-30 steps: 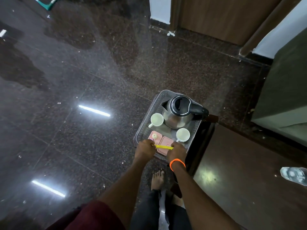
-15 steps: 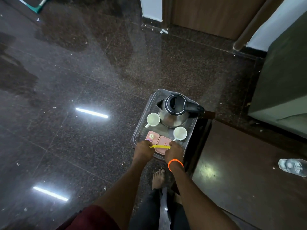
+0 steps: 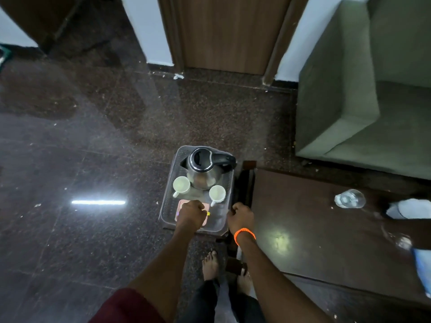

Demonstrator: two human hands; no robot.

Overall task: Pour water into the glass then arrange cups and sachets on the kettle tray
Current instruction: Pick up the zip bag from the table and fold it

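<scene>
From the head camera, looking down, a clear rectangular plastic tray with perforated walls (image 3: 169, 201) stands at the left end of a dark glossy wooden surface (image 3: 314, 229), its left part jutting out over the speckled dark stone floor (image 3: 93, 159). At the far end of the tray sits a stainless steel electric kettle with a black lid and black handle (image 3: 203, 170), the handle pointing right. Just in front of it stand two small white ceramic cups, both upright and open at the top: the left cup (image 3: 181, 185) touches or nearly touches the kettle's base, and the right cup (image 3: 217, 194) stands beside the kettle with its handle turned toward the person. Pink sachets (image 3: 180, 205) lie flat at the near end of the tray, mostly hidden.

The left hand (image 3: 190, 215) is curled into a fist over the sachets, and a small yellow tip of a thin packet (image 3: 208, 213) shows at its right edge; the hand seems to grip it, though the fingers hide the hold. The right hand (image 3: 240, 217), with an orange beaded band (image 3: 244, 234) at the wrist, is loosely curled at the tray's near right corner; whether it touches the rim cannot be told.

Farther right on the surface stands a clear drinking glass (image 3: 349, 198), well apart from the tray. A grey-green upholstered sofa (image 3: 361, 89) fills the upper right.
</scene>
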